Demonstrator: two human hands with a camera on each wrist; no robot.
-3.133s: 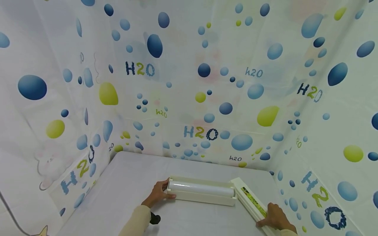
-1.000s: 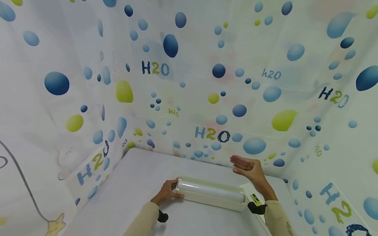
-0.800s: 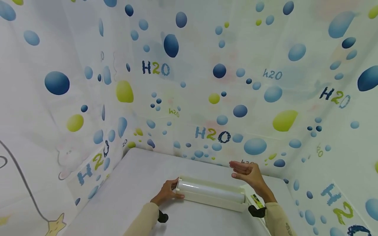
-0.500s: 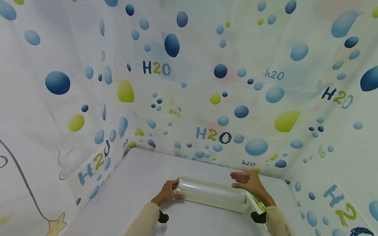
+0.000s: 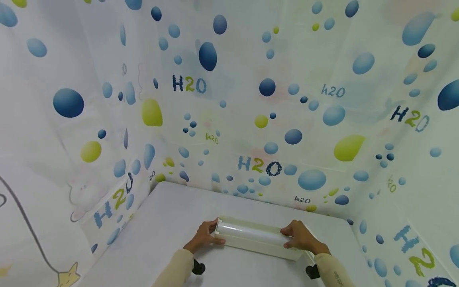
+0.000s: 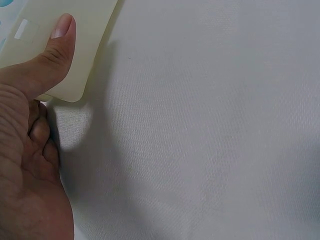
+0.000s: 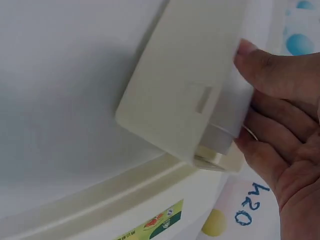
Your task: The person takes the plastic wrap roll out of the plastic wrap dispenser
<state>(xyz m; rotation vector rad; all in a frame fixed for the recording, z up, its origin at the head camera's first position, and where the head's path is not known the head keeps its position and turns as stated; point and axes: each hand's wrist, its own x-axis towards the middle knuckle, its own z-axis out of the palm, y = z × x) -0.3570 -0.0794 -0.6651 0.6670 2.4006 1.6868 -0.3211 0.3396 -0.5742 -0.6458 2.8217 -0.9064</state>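
Observation:
A long cream plastic box (image 5: pixel 258 246) lies lidless on the table, with a shiny roll of cling film (image 5: pixel 247 232) inside. My left hand (image 5: pixel 203 235) grips the box's left end. In the left wrist view, its thumb presses the wall of the box (image 6: pixel 87 47), the other fingers behind. Over the box's right end, my right hand (image 5: pixel 302 238) holds the end of the roll between thumb and fingers. The right wrist view shows that roll (image 7: pixel 234 95) between thumb and fingers, above the box wall (image 7: pixel 185 65).
The cream lid (image 7: pixel 130 197) with its green and yellow label (image 7: pixel 155 222) lies by the box's right end, mostly hidden by my right arm in the head view. The white table (image 5: pixel 172 207) is bounded by patterned curtains (image 5: pixel 215 119) behind and at both sides.
My right hand let go of the lid, rose with straight fingers, then came down onto the roll's right end and took hold of it. My left hand keeps its grip on the box.

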